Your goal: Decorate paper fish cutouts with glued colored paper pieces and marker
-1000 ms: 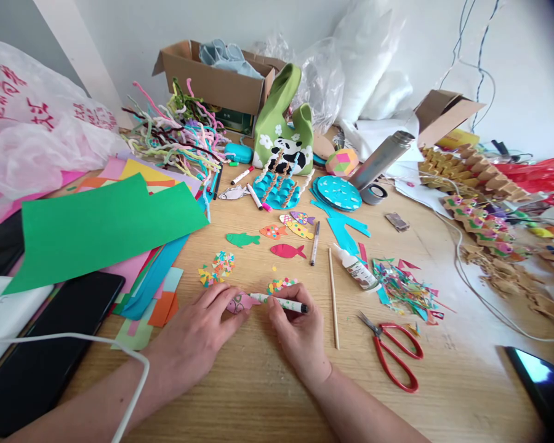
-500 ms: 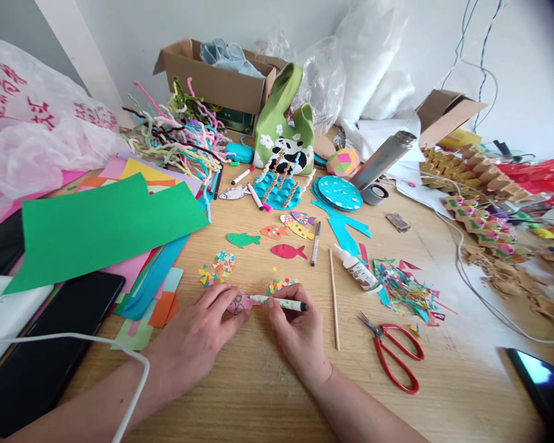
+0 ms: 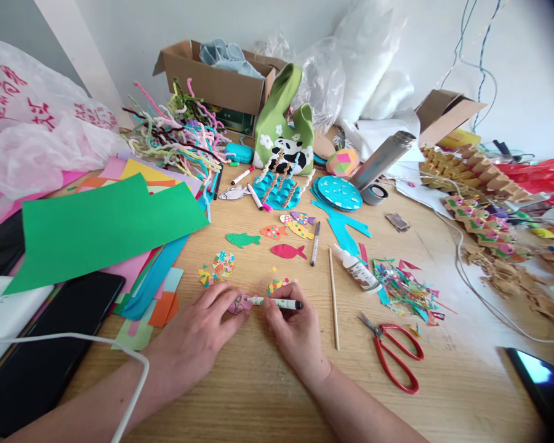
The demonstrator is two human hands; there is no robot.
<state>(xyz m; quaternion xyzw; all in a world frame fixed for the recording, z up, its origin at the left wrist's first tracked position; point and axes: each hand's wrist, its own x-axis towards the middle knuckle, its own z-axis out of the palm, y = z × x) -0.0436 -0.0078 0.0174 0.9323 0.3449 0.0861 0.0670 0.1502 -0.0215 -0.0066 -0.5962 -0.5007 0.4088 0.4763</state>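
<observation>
A small pink paper fish point(image 3: 239, 303) with dark drawn lines lies on the table, partly hidden by my left hand point(image 3: 196, 329). The fingers and thumb of that hand hold it down from the left side. My right hand point(image 3: 294, 338) pinches a white marker point(image 3: 282, 303), its black end to the right and its tip at the tail side of the fish. Just beyond are piles of coloured paper bits point(image 3: 224, 263) and round dots point(image 3: 281, 285). Farther off lie a green paper fish point(image 3: 243, 240), a red one point(image 3: 288, 251) and several patterned ones.
On the right are a wooden stick point(image 3: 334, 301), a glue bottle point(image 3: 357, 268), red-handled scissors point(image 3: 397, 354) and paper scraps point(image 3: 409, 292). Coloured sheets point(image 3: 106, 231) and a black phone point(image 3: 50, 357) lie left. A white cable point(image 3: 138, 381) crosses my left forearm. A steel flask point(image 3: 383, 160) stands behind.
My right hand and the marker have shifted slightly left, bringing the tip further onto the pink fish. My left hand stays in place.
</observation>
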